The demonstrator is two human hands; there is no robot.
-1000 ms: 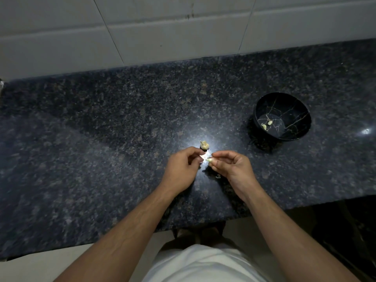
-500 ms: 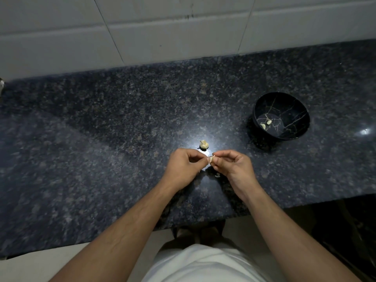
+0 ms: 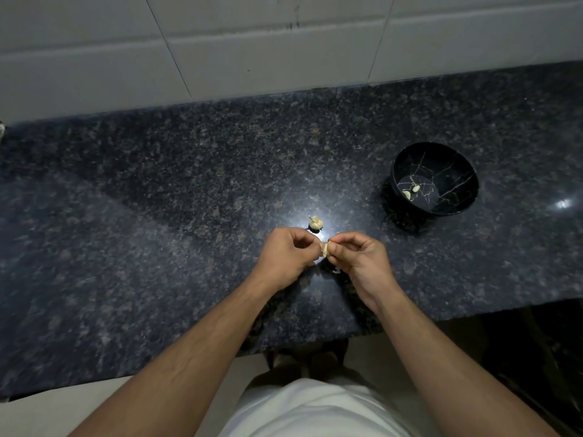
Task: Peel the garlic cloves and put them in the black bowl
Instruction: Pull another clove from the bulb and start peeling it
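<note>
Hands barely shifted: left hand (image 3: 285, 253) & right hand (image 3: 358, 257) both pinch garlic clove (image 3: 325, 249) over dark granite counter (image 3: 157, 231).

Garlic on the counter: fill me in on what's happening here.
A person stands at a dark granite counter peeling garlic. Both hands meet over the counter: the left hand and the right hand pinch one garlic clove between their fingertips, working at its skin. The rest of the garlic bulb sits on the counter just beyond the hands. To the right, the black bowl already holds two peeled cloves. A scrap of skin lies below the hands.
</note>
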